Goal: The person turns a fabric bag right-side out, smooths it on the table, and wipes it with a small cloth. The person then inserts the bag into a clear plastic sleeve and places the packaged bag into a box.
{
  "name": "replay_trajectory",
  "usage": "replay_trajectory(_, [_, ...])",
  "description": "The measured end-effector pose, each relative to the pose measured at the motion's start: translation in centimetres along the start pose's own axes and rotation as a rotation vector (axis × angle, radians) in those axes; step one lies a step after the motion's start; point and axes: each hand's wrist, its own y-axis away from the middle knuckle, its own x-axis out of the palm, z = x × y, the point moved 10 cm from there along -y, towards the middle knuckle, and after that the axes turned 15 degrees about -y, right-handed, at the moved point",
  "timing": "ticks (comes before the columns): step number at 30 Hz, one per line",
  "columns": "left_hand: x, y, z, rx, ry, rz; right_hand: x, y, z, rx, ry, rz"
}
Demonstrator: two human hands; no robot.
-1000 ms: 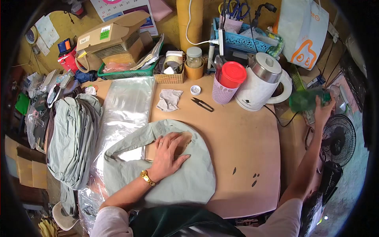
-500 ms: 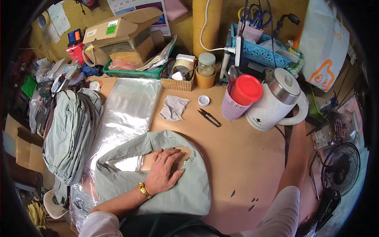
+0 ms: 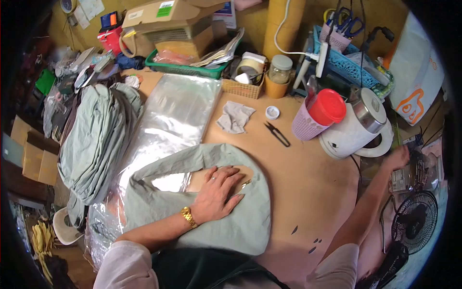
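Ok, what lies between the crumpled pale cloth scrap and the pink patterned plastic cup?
In the head view, a small round white container and black thread snips lie between.

The brown tabletop [image 3: 317, 192] carries 1 grey-green bag [image 3: 240, 226], 1 cloth scrap [image 3: 235, 116], black snips [image 3: 277, 135] and 1 kettle [image 3: 340, 136].

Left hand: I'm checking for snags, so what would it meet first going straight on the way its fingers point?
Likely the bag, at its far band just past the left hand; the snips lie farther on, roughly in that line. Depth is hard to judge.
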Motion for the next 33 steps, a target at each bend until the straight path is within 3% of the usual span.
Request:
replay_trajectory(1, [0.1, 0.0, 0.1, -0.01, 0.002, 0.008, -3.2, -1.2, 1.7, -0.079, -0.062, -0.071])
replay_trajectory(4, [0.3, -0.6, -0.7, 0.041, -0.002, -0.061, 2.8, 7.6, 16.4, 0.005, -0.027, 0.12])
replay_trajectory(6, [0.6, -2.2, -1.3, 0.055, 0.083, -0.149, 9.5, 17.2, 22.4, 0.22, 0.041, 0.493])
replay_trajectory(8, [0.7, -4.6, -2.0, 0.036, 0.268, -0.233, 14.3, 26.9, 26.9, 0.304, -0.2, 0.902])
replay_trajectory(10, [-1.3, -5.2, -1.5, 0.031, 0.442, -0.328, 15.5, 33.0, 29.1, 0.77, 0.074, 1.015])
replay_trajectory(12, [-3.4, -4.9, -3.7, 0.239, 0.315, -0.263, 18.2, 34.0, 29.5, 0.379, -0.036, 1.128])
replay_trajectory(13, [-4.7, -4.1, -3.8, 0.246, 0.316, -0.26, 20.6, 34.9, 29.9, 0.358, 0.009, 1.233])
replay_trajectory(15, [-3.5, -3.1, -1.1, -0.007, 0.176, 0.075, 26.6, 37.6, 29.3, 0.294, 0.019, 1.396])
replay_trajectory(16, [-3.3, -2.1, -0.4, 0.016, 0.316, 0.017, 29.3, 39.4, 28.0, 0.316, 0.108, 1.428])
replay_trajectory(17, [-3.8, -1.1, -0.8, 0.032, 0.309, 0.015, 32.3, 42.8, 25.8, 0.44, -0.107, 1.519])
replay_trajectory(18, [-5.3, -0.1, -1.1, 0.051, 0.365, -0.064, 34.9, 45.5, 23.9, 0.305, -0.151, 1.496])
replay_trajectory(21, [-8.3, 1.4, -0.2, 0.126, 0.398, -0.223, 37.5, 51.8, 20.6, 0.055, 0.163, 1.467])
replay_trajectory(24, [-8.2, 1.8, 6.4, -0.183, 0.673, -0.248, 38.6, 53.8, 22.1, -0.047, 0.565, 1.598])
replay_trajectory(25, [-8.6, 1.3, 7.3, -0.184, 0.667, -0.25, 38.6, 54.0, 22.3, -0.047, 0.559, 1.598])
replay_trajectory(27, [-9.8, 0.8, 10.8, -0.355, 0.744, -0.388, 38.4, 52.7, 24.6, 0.246, -0.078, 1.42])
replay_trajectory(28, [-9.8, 0.4, 11.4, -0.374, 0.791, -0.387, 38.0, 52.9, 26.0, 0.242, -0.084, 1.414])
replay_trajectory(30, [-9.2, -0.2, 11.5, -0.339, 0.895, -0.439, 35.1, 52.8, 28.2, 0.703, -0.258, 1.268])
replay_trajectory(31, [-9.1, -0.2, 11.4, -0.307, 1.003, -0.483, 33.8, 52.5, 29.8, 0.699, -0.25, 1.267])
replay_trajectory(33, [-9.0, 0.6, 11.5, -0.347, 1.064, -0.451, 31.0, 50.4, 33.8, 0.412, -0.185, 1.224])
